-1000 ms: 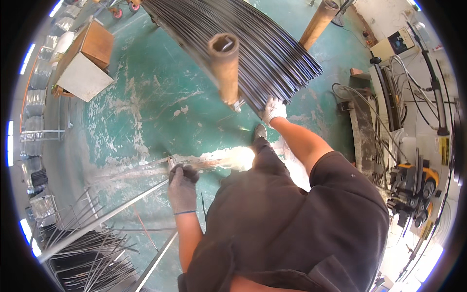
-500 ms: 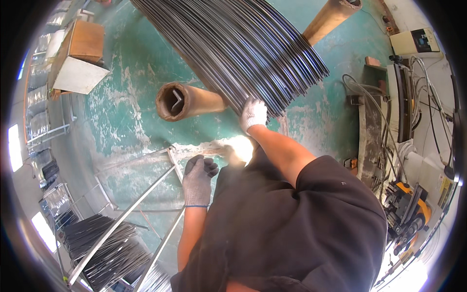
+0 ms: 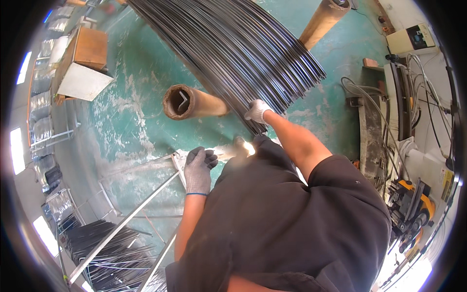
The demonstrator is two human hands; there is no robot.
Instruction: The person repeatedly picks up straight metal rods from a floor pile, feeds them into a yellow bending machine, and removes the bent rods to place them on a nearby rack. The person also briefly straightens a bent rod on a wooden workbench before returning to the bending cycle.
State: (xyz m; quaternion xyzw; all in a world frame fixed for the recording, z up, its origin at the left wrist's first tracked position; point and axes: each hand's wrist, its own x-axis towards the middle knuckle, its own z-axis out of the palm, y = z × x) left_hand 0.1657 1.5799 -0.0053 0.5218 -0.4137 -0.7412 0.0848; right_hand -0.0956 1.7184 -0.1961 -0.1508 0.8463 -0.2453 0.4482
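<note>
Long dark metal rods (image 3: 233,58) lie side by side in a broad layer, slanting from the far left toward me. My right hand (image 3: 258,111), in a white knit glove, is at their near ends, with its fingers bent around rods there; how many is hidden. Lower and to the left, my left hand (image 3: 198,171) wears a grey-coated glove. Its fingers are curled in and nothing shows in them. It hangs next to the end of a pale metal frame (image 3: 131,218), apart from the rods.
A thick brown tube (image 3: 204,103) props the rods on the left, and another tube (image 3: 323,23) stands out at the far right. A wooden cabinet (image 3: 90,47) is at the far left. Cables and machinery (image 3: 406,117) line the right side. More dark rods (image 3: 107,248) are stacked lower left.
My right hand has shifted slightly right and turned, its fingers more bent. Near it, some rod ends now reach closer to me. My left hand keeps its curled pose.
</note>
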